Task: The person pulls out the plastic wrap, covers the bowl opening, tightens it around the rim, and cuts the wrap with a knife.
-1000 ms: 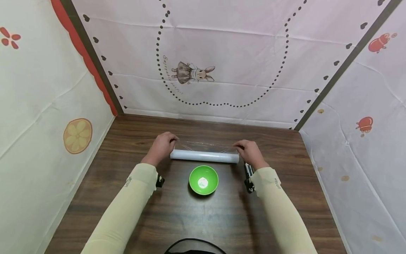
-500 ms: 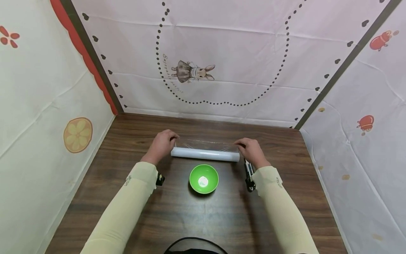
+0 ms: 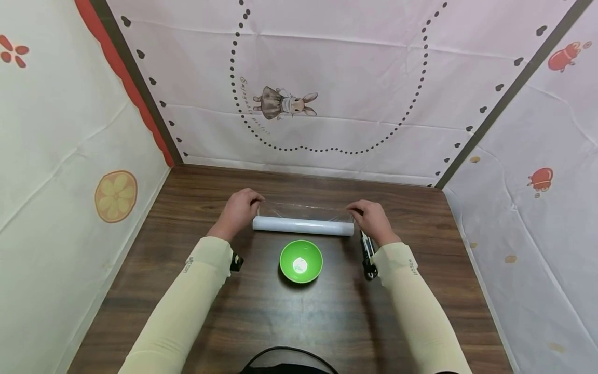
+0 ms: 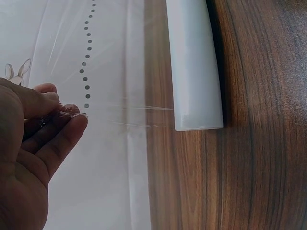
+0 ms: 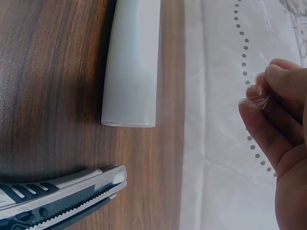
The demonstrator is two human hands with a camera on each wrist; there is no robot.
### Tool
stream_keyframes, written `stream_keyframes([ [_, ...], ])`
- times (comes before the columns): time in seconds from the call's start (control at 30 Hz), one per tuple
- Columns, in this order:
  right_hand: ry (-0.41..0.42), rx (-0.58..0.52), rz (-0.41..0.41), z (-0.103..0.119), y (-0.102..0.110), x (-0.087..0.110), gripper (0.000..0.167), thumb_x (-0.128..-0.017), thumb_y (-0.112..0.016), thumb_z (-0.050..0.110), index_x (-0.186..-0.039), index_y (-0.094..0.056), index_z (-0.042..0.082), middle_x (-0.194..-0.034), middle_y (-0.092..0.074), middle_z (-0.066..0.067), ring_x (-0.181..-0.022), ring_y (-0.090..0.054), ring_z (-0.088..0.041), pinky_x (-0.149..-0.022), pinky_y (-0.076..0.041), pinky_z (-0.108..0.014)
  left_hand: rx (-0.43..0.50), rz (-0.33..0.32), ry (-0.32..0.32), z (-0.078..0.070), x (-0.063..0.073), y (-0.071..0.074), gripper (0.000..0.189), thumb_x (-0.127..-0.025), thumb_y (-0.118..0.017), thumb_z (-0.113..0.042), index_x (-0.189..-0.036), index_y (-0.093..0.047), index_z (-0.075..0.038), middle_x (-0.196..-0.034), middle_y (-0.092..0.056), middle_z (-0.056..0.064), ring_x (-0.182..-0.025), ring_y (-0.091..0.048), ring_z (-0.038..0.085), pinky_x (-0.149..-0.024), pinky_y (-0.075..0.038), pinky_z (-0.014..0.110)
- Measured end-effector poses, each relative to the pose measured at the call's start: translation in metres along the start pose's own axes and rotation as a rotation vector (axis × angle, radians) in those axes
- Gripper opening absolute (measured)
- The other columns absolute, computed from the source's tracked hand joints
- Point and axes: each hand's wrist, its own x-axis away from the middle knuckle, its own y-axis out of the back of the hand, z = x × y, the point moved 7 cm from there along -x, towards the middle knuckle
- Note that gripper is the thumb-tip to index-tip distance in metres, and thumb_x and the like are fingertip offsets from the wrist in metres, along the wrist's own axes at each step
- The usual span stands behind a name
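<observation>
Here you are with both sets of fingers closed in a pinch: your left hand (image 3: pixel 237 212) has one corner of the clear, glossy plastic film (image 3: pixel 303 210), and your right hand (image 3: pixel 372 220) has the other, barely a fold of it showing between thumb and fingertips. The film stretches between them, over the far side of the long, white cylindrical roll (image 3: pixel 303 226), which lies crosswise on the dark brown wood-grain surface (image 3: pixel 299 322). That thin grip looks like the weak spot; pull one side harder and the corner could slip out, or the sheet could tear on a slant from the creases near your fingers. Let your hands drift together and the slack film would probably cling to itself. Nothing visible braces the roll, so a sharp tug could well set it turning or skew it, and if it runs toward you, the round, bright green bowl (image 3: pixel 295 253) sits upright just on your side of it, easily nudged. Watch your right, too: the grey-and-black utility knife (image 5: pixel 62 196) lies just beside your pale yellow sleeve (image 3: pixel 397 259), where a careless sweep of the wrist could catch it.
</observation>
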Motion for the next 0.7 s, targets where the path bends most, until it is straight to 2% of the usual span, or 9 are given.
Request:
stream_keyframes([
  [0.13,0.016,0.01,-0.008,0.0013,0.0015,-0.0009,0.018,-0.096,-0.061,0.015,-0.107,-0.073,0.008,-0.104,-0.071,-0.009,-0.091,-0.067,-0.023,-0.076,-0.056,-0.04,0.005,0.002,0.013,-0.0005,0.0,0.0011,0.021,-0.096,-0.053,-0.006,-0.106,-0.071,-0.001,-0.108,-0.066,0.014,-0.102,-0.063,0.03,-0.088,-0.053,0.045],
  [0.37,-0.01,0.004,0.006,-0.0005,0.0032,-0.0012,0.019,-0.095,-0.061,0.015,-0.109,-0.072,0.008,-0.107,-0.071,-0.009,-0.093,-0.067,-0.023,-0.078,-0.056,-0.041,0.011,0.003,0.02,0.0011,-0.0019,0.0009,0.021,-0.097,-0.053,-0.007,-0.106,-0.07,-0.002,-0.108,-0.066,0.014,-0.103,-0.063,0.029,-0.089,-0.053,0.044],
  [0.7,-0.003,0.013,-0.011,-0.0006,0.0077,-0.0028,0.017,-0.094,-0.063,0.013,-0.107,-0.073,0.009,-0.105,-0.071,-0.008,-0.092,-0.068,-0.023,-0.078,-0.056,-0.041,0.032,0.014,0.021,-0.0008,-0.0026,0.0027,0.022,-0.098,-0.052,-0.008,-0.108,-0.07,-0.002,-0.109,-0.065,0.013,-0.103,-0.062,0.029,-0.087,-0.053,0.044],
])
